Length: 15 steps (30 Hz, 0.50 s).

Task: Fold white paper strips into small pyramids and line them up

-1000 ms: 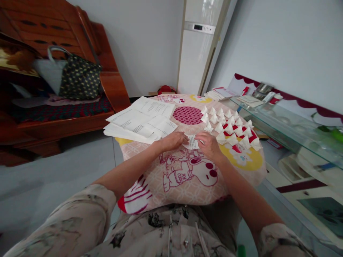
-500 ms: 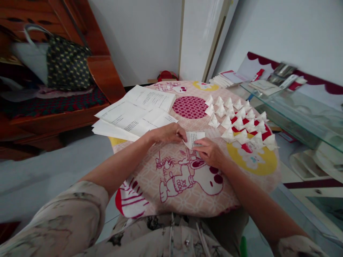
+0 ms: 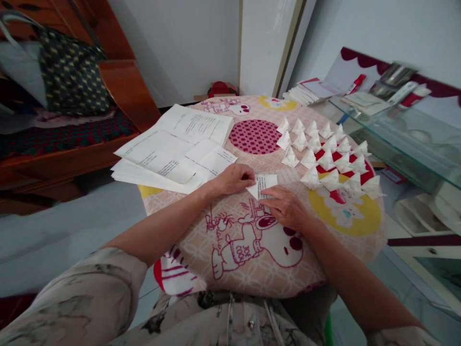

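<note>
A small printed paper piece (image 3: 265, 183), partly folded, lies on the pink cartoon-print cloth (image 3: 237, 240) covering a round table. My left hand (image 3: 234, 178) pinches the paper's left edge with closed fingers. My right hand (image 3: 286, 206) presses down on its lower edge with fingers together and fairly flat. Several small folded white paper triangles (image 3: 326, 158) stand in rows just right of the paper.
A stack of printed sheets (image 3: 173, 151) overhangs the table's left edge. A glass shelf (image 3: 403, 139) with booklets and tins runs along the right. A wooden bench (image 3: 72, 144) with a dark patterned bag (image 3: 70, 74) stands at the left. A white cabinet stands behind.
The view has tilted down and drifted. My right hand slid from on top of the paper to its lower edge, and the paper now shows a folded corner.
</note>
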### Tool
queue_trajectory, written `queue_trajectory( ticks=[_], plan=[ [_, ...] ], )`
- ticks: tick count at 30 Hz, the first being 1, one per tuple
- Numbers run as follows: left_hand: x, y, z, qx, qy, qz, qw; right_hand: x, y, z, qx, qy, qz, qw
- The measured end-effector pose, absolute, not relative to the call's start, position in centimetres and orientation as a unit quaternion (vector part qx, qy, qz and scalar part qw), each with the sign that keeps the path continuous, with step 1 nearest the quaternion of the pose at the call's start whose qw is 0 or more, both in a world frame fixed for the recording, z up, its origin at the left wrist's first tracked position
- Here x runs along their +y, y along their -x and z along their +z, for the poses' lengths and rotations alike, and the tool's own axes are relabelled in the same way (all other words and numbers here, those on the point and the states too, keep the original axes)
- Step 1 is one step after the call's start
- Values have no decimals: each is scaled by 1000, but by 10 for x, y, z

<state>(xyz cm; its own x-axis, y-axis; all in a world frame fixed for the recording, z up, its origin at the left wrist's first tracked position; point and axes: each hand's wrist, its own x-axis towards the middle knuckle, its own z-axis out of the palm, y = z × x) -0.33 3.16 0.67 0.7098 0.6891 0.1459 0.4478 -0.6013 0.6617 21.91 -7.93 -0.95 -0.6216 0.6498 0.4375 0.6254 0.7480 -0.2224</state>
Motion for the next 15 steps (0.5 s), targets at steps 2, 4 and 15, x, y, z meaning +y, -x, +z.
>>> queue_trajectory(
  ticks=[2,4,15],
  plan=[
    [28,1,5,338,-878,200,274,-80,-218,-7,-902,357,22,243],
    [25,0,4,345,-883,202,247,-82,-218,-5,-902,364,20,231],
    [18,-3,3,359,-888,198,210,-82,-216,-2,-906,372,27,201]
  ],
)
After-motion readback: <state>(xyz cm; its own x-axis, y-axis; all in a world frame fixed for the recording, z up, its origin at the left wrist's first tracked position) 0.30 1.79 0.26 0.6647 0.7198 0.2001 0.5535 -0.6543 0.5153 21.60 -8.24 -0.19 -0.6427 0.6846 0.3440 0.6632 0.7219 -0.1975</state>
